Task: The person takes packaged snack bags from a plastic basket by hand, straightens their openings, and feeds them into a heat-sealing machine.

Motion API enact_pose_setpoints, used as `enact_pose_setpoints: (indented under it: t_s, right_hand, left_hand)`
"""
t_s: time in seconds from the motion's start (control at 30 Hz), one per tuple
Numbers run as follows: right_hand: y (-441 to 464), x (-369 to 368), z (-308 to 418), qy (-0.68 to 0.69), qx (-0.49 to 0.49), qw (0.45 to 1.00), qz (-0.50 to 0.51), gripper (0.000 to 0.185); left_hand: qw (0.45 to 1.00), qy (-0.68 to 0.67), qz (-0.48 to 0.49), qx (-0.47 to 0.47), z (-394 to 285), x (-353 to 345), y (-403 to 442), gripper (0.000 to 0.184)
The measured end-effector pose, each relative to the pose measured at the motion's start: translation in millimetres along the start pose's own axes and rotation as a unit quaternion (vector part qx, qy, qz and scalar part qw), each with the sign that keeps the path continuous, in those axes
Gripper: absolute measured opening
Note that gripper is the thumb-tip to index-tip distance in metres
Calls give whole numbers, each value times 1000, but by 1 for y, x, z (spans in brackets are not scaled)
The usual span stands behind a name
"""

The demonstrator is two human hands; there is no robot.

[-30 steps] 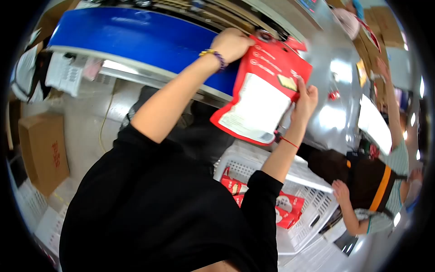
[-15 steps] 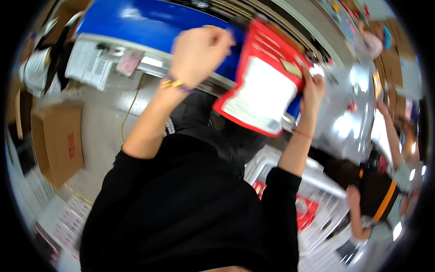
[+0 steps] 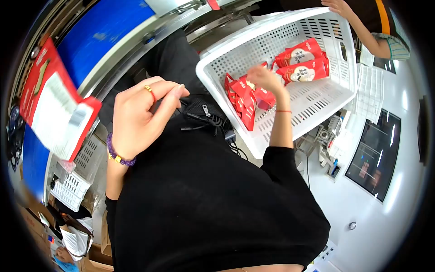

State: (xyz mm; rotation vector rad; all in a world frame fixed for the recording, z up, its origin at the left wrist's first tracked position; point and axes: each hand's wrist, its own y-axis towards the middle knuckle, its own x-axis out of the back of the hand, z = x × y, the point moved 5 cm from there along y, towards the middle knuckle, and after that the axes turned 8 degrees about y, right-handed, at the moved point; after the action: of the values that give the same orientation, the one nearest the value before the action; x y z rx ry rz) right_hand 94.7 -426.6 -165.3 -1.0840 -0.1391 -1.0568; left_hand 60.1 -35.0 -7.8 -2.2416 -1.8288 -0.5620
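My left hand (image 3: 145, 113) is in front of my body, its thumb and fingers pressed together with nothing visible between them. In the white crate, my right hand (image 3: 267, 81) is over several red packets (image 3: 244, 97); its fingers are smeared by motion, so I cannot tell whether they touch one. Two more red packets with round pale labels, one packet (image 3: 301, 72) in front, lie farther in. At the far left, a large red pouch (image 3: 59, 109) with a white panel rests on the blue-topped work surface, apart from both hands.
The perforated white crate (image 3: 317, 97) stands at my right, with another person's hand (image 3: 340, 7) at its far rim. The blue work surface (image 3: 104, 36) runs along the left. Another person (image 3: 74, 240) is at lower left. Black cables (image 3: 210, 120) hang by my waist.
My view has turned toward the crate. The red pouch, in my right hand before, now lies on the work surface. My right hand has moved into the crate; my left stays closed.
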Motion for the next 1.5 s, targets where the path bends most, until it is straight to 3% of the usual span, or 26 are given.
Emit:
enact_pose_setpoints:
  t_s: [0.03, 0.1, 0.17, 0.23, 0.27, 0.3, 0.4, 0.47, 0.5, 0.53, 0.57, 0.6, 0.67, 0.77, 0.8, 0.9, 0.97, 1.03, 1.07, 1.1, 1.17, 1.23, 1.27, 1.33, 1.4, 1.5]
  right_hand:
    - [9, -13, -51, -127, 25, 990, -49, 35]
    - [4, -38, -117, -111, -135, 980, -90, 51]
    - [1, -57, -176, -272, -157, 896, -313, 62]
    - [-22, -44, -171, -250, -176, 846, -436, 63]
    - [-28, -38, -165, -332, -193, 835, -394, 55]
    - [-25, -33, -176, -386, -195, 800, -416, 64]
    - [-26, -17, -197, -398, -119, 834, -364, 36]
    - [-14, 1, -244, -315, -211, 887, -263, 22]
    - [-24, 10, -238, -208, -239, 910, -268, 26]
    - [-26, 12, -241, -296, -220, 888, -276, 45]
    - [-30, 11, -246, -285, -205, 890, -291, 68]
    - [-28, 6, -250, -230, -272, 895, -267, 82]
    - [-38, -12, -213, -352, -238, 886, -184, 71]
    - [-9, -11, -312, -192, -97, 926, -311, 56]
    - [-4, -7, -288, -193, -86, 926, -312, 56]
    - [-19, 15, -186, -181, -104, 910, -358, 25]
    - [-23, 37, -128, 122, 26, 914, -385, 10]
    - [-41, 51, -54, 236, 94, 916, -310, 14]
    - [-50, 59, -14, 221, 197, 916, -271, 15]
    - [-70, 59, 32, 288, 154, 922, -209, 16]
    - [-94, 63, 89, 270, 198, 933, -133, 15]
    - [-116, 49, 164, 252, 328, 910, 15, 12]
    - [-126, 46, 193, 194, 336, 922, 8, 12]
    - [-137, 27, 237, 283, 294, 913, 24, 14]
    - [-143, 11, 276, 373, 293, 865, 164, 17]
    - [-128, -3, 297, 416, 318, 785, 330, 31]
  left_hand:
    - [999, 3, 33, -15, -1, -10, 5, 11]
    - [998, 10, 63, -28, 0, -22, 7, 14]
    - [995, 50, 79, -46, -2, -33, 10, 14]
    - [994, 70, 85, -27, -3, -37, 11, 13]
    - [994, 63, 87, -8, -1, -39, 10, 12]
    - [995, 57, 87, 12, 2, -39, 10, 12]
    - [993, 54, 101, 41, 11, -42, 11, 12]
    - [990, 94, 106, -20, 6, -44, 15, 12]
    - [986, 115, 110, -46, 6, -45, 16, 13]
    - [986, 117, 116, -41, 9, -48, 19, 15]
    - [985, 118, 120, -40, 11, -50, 19, 16]
    - [988, 106, 112, -33, 14, -51, 19, 18]
    - [990, 94, 105, -30, 17, -50, 16, 20]
    - [989, 90, 112, -20, 19, -46, 10, 21]
    - [989, 91, 113, -18, 20, -43, 9, 21]
    - [991, 90, 100, -20, 26, -33, 5, 21]
    - [995, 55, 75, -21, 31, -29, 6, 23]
    - [994, 67, 87, -30, 32, -29, 8, 20]
    - [995, 47, 62, -63, 27, -28, 9, 22]
    - [994, 26, 38, -96, 21, -26, 11, 29]
    - [992, 9, 84, -99, 14, -26, 15, 66]
    - [984, 19, 80, -161, 2, -22, 16, 83]
    - [974, 29, 108, -197, -4, -24, 16, 94]
    - [954, -41, 156, -253, -13, -28, 14, 86]
    - [942, -137, 154, -264, -16, -30, 10, 63]
    - [945, -305, 91, -76, -9, -4, -5, 24]
